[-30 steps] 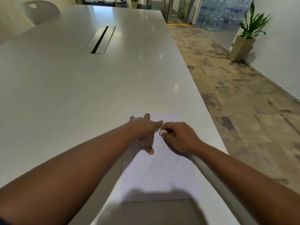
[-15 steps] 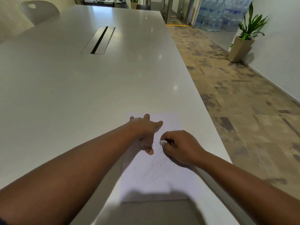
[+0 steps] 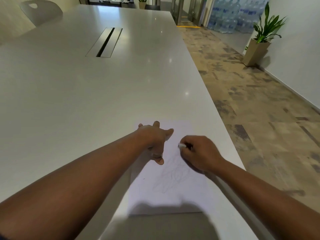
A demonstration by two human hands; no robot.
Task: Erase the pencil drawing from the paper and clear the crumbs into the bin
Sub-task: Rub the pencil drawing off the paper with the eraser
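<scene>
A sheet of white paper (image 3: 174,191) lies flat near the right edge of a long pale surface (image 3: 72,94), its near end falling under a dark shadow. A faint pencil drawing (image 3: 170,177), a tangle of looping grey lines, covers the middle of the sheet. The right hand (image 3: 199,153) is curled into a loose fist over the drawing's upper right part, its fingers pinching a small white eraser (image 3: 181,145) whose tip shows at the thumb side and sits on or just above the paper. The left hand (image 3: 155,141) lies palm down across the sheet's upper left area, fingers spread and thumb pointing back along the page, pressing the paper to the surface. The two hands are close together but apart, with a strip of bare paper between them. A few tiny dark specks (image 3: 143,178) sit on the paper near its left edge; what they are cannot be told. Both bare forearms reach in from the bottom corners of the head view. Farther up the surface a long cable slot (image 3: 104,42) is set into the top. Beyond the right edge runs a mottled brown floor (image 3: 259,104), with a potted plant (image 3: 259,35) against a white wall and stacked water bottles (image 3: 232,16) behind glass at the far end. A grey chair back (image 3: 41,12) stands at the far left.
</scene>
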